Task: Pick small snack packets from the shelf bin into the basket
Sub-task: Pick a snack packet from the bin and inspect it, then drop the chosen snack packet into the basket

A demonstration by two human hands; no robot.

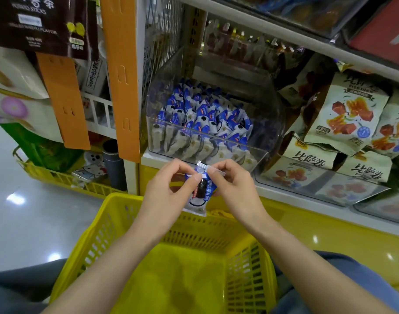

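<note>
Two-handed pinch on one snack packet (pixel 199 196), right over the basket (pixel 107 223)

Left hand (pixel 169 189) and right hand (pixel 232 184) each pinch its top seam, fingers curled, forearms angling in from both sides. It hangs above the yellow basket's far rim, just below the front lip of the clear bin (pixel 216 143), with plenty of open basket underneath.

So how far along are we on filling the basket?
Early. Done: nothing visible yet; the basket shows only bare yellow floor. In hand: the left hand and right hand both pinch the top of one blue-and-white packet above the basket. Left: drop it in, then keep picking; the clear shelf bin holds a heap of packets.
</note>
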